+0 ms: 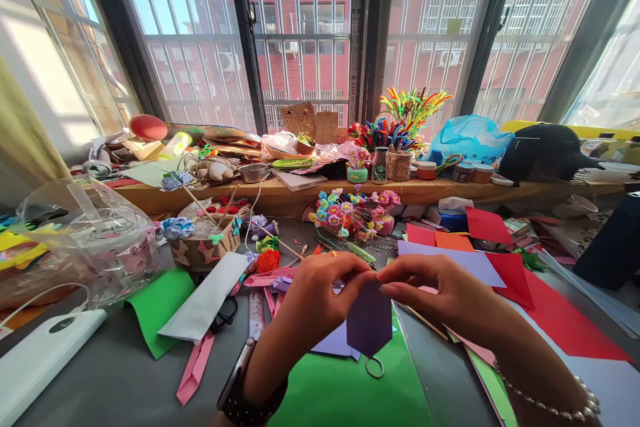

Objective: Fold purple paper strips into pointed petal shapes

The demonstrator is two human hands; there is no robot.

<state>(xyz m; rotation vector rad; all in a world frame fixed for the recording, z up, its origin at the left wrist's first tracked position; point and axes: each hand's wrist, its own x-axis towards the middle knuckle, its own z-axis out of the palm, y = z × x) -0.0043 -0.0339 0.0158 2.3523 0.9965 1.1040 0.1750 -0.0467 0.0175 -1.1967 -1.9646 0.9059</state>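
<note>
A folded piece of purple paper (369,321) hangs between my hands, its lower end pointed. My left hand (327,283) pinches its upper left corner between thumb and fingers. Thumb and forefinger of my right hand (433,278) close on the upper right corner. Below the paper, a thin ring (375,367) lies on a green sheet (350,395). Lavender paper (333,341) sits partly behind the purple piece and my left wrist. The fingertips hide the paper's top edge.
Red sheets (565,313) and a lavender sheet (450,261) spread to the right. At left lie a white paper strip (207,297), black-handled scissors (225,313), a folded pink strip (196,368) and a white power strip (50,363). Crafted flowers (345,210) stand behind; a crowded windowsill (280,192) lies beyond.
</note>
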